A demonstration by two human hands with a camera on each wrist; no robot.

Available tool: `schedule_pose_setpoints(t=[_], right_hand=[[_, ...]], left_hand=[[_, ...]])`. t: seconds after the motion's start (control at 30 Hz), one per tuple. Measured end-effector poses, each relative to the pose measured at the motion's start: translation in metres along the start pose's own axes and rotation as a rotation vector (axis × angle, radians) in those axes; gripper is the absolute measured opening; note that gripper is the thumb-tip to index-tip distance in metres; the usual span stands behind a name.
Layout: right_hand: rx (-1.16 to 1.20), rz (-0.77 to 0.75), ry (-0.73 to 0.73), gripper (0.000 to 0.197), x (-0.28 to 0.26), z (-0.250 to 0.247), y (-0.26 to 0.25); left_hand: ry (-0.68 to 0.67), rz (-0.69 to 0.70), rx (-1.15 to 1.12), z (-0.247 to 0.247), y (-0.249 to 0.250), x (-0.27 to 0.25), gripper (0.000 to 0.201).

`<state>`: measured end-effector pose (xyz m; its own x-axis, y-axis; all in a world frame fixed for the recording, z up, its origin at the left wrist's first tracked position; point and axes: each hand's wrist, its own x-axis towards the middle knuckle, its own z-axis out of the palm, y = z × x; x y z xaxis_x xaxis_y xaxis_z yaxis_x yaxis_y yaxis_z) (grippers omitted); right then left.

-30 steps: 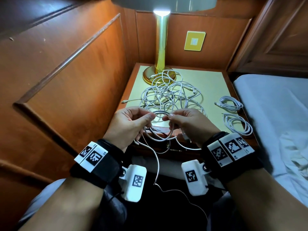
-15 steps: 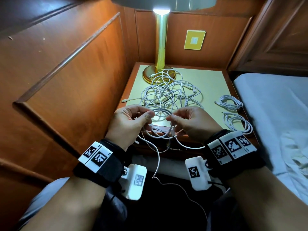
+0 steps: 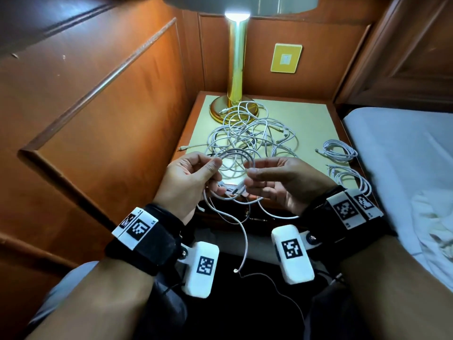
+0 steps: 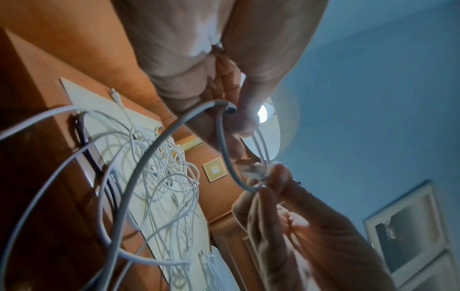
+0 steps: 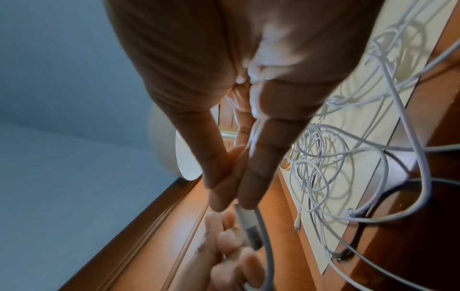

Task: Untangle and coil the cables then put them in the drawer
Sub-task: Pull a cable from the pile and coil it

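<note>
I hold a white cable loop [image 3: 235, 157] between both hands over the nightstand's front edge. My left hand [image 3: 217, 176] pinches the loop's left side; the left wrist view shows the grey-white cable [image 4: 196, 116] bent under its thumb. My right hand [image 3: 249, 179] pinches the same cable just behind its metal plug [image 5: 250, 228], thumb against fingertip. A loose tail [image 3: 241, 244] hangs down between my wrists. Behind the hands lies a tangle of white cables [image 3: 252, 136]. Two coiled cables [image 3: 339, 152] [image 3: 351, 179] lie at the right of the nightstand top.
A brass lamp base [image 3: 221, 111] stands at the back of the cream nightstand top [image 3: 306, 123], with cable strands draped over it. Wood panelling closes the left side and back. A white bed [image 3: 402, 153] borders the right. The drawer front below my hands is in shadow.
My hands have drawn slightly apart and risen a little. The right hand has turned palm-up, and the loop between them has widened.
</note>
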<state>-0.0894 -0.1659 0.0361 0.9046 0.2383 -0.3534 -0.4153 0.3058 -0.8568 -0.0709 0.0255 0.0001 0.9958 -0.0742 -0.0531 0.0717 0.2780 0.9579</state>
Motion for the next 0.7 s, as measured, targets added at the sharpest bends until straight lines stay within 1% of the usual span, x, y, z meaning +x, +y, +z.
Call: schedule_pose_setpoints(t=[0.07,0.1,0.13,0.27,0.33,0.4,0.43,0.5,0.53,0.63,0.7], right_hand=[[-0.014,-0.029,0.009,0.024,0.001,0.000,0.002],[-0.063,-0.053,0.025,0.020,0.003,0.000,0.004],[-0.144,-0.087,0.050,0.018,0.003,0.001,0.006],[-0.568,-0.288,0.214,0.026,0.011,0.001,0.014],[-0.753,-0.374,0.280,0.026,0.016,-0.003,0.017],[-0.931,-0.427,0.311,0.026,0.019,-0.005,0.018],[-0.974,-0.431,0.306,0.026,0.020,-0.006,0.018],[-0.963,-0.412,0.273,0.024,0.020,-0.007,0.018],[-0.918,-0.396,0.244,0.023,0.019,-0.007,0.018],[-0.648,-0.306,0.089,0.013,0.014,-0.003,0.013],[-0.473,-0.228,-0.017,0.017,0.011,-0.002,0.011]], left_hand=[[-0.027,-0.047,-0.040,0.002,0.001,-0.002,0.015],[-0.038,-0.062,-0.052,0.002,0.002,-0.003,0.014],[-0.047,-0.071,-0.060,0.003,0.003,-0.004,0.014],[-0.061,-0.076,-0.081,0.004,0.005,-0.005,0.015],[-0.053,-0.062,-0.076,0.004,0.006,-0.005,0.015],[-0.043,-0.029,-0.047,0.003,0.006,-0.005,0.015],[-0.039,-0.004,-0.026,0.004,0.006,-0.005,0.016],[-0.034,0.048,0.002,0.004,0.005,-0.005,0.017],[-0.028,0.067,0.001,0.004,0.005,-0.004,0.019],[0.006,0.096,-0.030,0.003,0.007,-0.001,0.019],[0.035,0.096,-0.058,0.002,0.008,0.000,0.012]])
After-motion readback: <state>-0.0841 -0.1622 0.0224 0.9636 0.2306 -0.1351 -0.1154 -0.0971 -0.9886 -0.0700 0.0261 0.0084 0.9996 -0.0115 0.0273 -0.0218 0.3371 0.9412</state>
